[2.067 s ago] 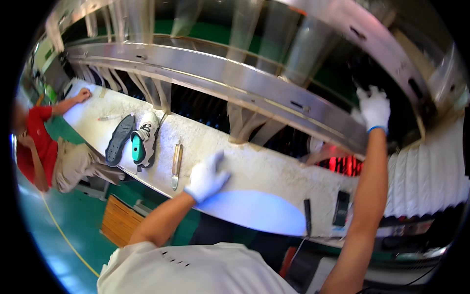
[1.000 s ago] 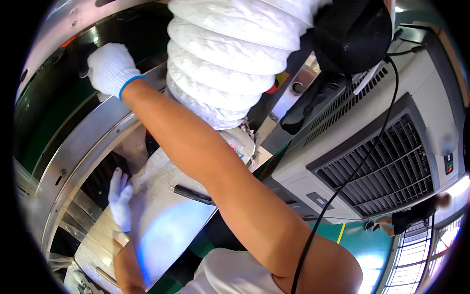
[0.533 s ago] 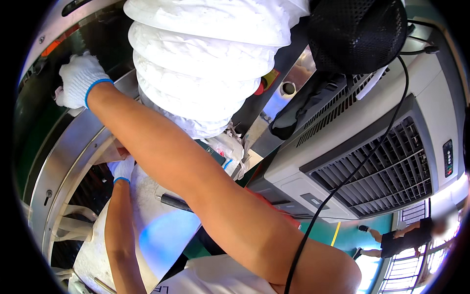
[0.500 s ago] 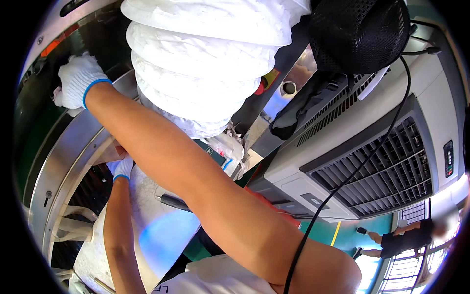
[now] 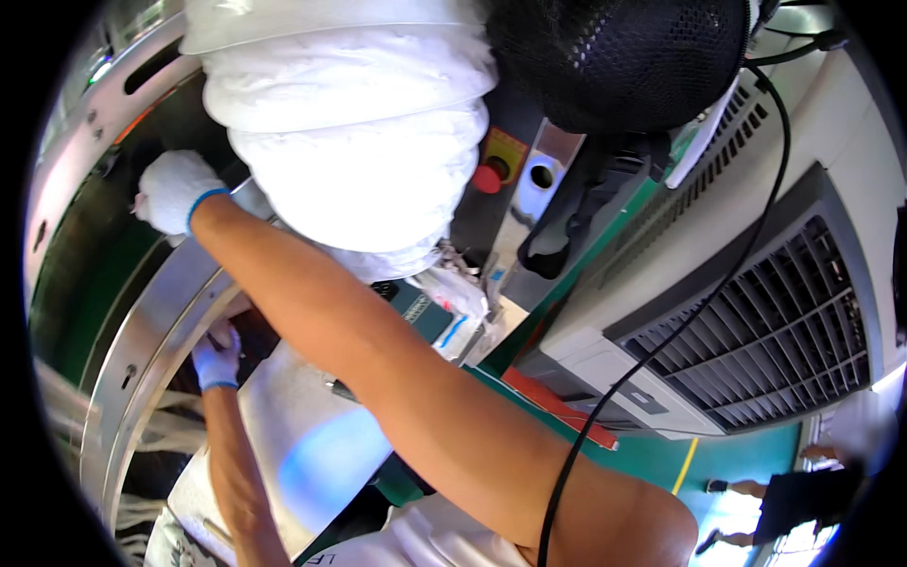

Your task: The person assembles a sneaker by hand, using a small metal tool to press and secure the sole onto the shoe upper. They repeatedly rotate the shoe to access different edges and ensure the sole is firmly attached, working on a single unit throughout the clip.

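My right hand (image 5: 175, 194), in a white knit glove with a blue cuff, reaches across to the far left, just past a curved metal rim (image 5: 142, 345). Its fingers are curled closed over the dark interior, and anything they hold is hidden. Lower down, my left hand (image 5: 218, 357), also gloved, is under the near side of that rim, beside a dark opening with pale strands. Its fingers look bent together; what they grip, if anything, cannot be made out. A white worn panel (image 5: 302, 397) lies between my arms.
A large white ribbed duct (image 5: 350, 142) hangs beyond my right forearm. Right of it are a red push button (image 5: 488, 177) and a black mesh bag (image 5: 624, 57). A grey air cooler (image 5: 652, 312) stands at right, a black cable crossing it. A person (image 5: 808, 501) is at the far lower right.
The view has shifted, so the duct and mesh bag sit further left. My right hand stays past the rim, still curled; my left hand stays under it, its fingers showing more.
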